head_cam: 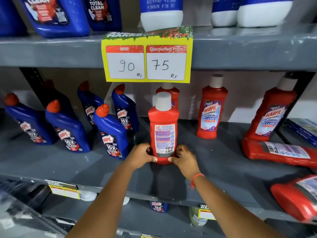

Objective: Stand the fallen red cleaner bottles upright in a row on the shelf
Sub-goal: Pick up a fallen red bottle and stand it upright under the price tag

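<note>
A red cleaner bottle [163,121] with a grey cap stands upright at the middle of the grey shelf [51,162], its back label facing me. My left hand [140,156] and my right hand [184,158] clasp its base from either side. Directly behind it stands a second red bottle [174,94], mostly hidden. Two more stand upright farther right, one [211,112] at mid-depth and one [270,114] near the shelf post. A fallen red bottle [277,152] lies on its side at the right. Another fallen one [295,197] lies at the shelf's front right edge.
Several blue Harpic bottles [109,133] with orange caps stand on the left half of the shelf. A yellow price tag [147,55] hangs from the shelf above. Blue boxes [301,129] lie at the far right. Blue and white bottles fill the upper shelf.
</note>
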`<state>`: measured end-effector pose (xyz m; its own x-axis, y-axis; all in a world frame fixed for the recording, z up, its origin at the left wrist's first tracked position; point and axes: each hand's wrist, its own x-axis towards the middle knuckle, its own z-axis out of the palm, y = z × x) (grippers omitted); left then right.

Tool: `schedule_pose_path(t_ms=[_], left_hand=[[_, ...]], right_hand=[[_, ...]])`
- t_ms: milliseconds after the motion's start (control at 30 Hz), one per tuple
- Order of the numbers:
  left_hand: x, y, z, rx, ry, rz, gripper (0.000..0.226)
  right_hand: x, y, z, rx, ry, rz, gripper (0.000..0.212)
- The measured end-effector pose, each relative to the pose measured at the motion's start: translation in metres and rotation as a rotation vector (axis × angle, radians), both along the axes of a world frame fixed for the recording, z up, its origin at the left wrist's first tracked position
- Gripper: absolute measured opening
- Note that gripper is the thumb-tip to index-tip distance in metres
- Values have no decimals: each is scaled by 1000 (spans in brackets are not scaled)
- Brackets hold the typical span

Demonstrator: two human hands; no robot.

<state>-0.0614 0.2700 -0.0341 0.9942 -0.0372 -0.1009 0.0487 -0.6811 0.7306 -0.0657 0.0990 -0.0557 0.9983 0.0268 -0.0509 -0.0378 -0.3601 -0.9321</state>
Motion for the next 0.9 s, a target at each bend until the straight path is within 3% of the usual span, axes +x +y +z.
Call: schedule_pose_path(t_ms=[133, 367, 500, 567, 733, 900], left_hand=[[-2, 8, 3, 21, 4, -38, 16], [3, 12, 3, 5, -32, -92, 10], [9, 7, 8, 14, -51, -141, 7], [13, 9, 9, -16, -45, -104, 10], [17, 13, 2, -154, 82, -115, 57], [18, 11, -8, -209, 114, -111, 55]], right_hand=[[-1, 6, -1, -31, -51, -67, 23], [-10, 25, 0, 0, -43, 155, 62], [-9, 34, 0, -10, 33, 83, 63], [-6, 33, 2, -34, 45, 69, 62], [8, 24, 5, -100, 97, 167, 62], [14, 14, 10, -67, 82, 155, 57]])
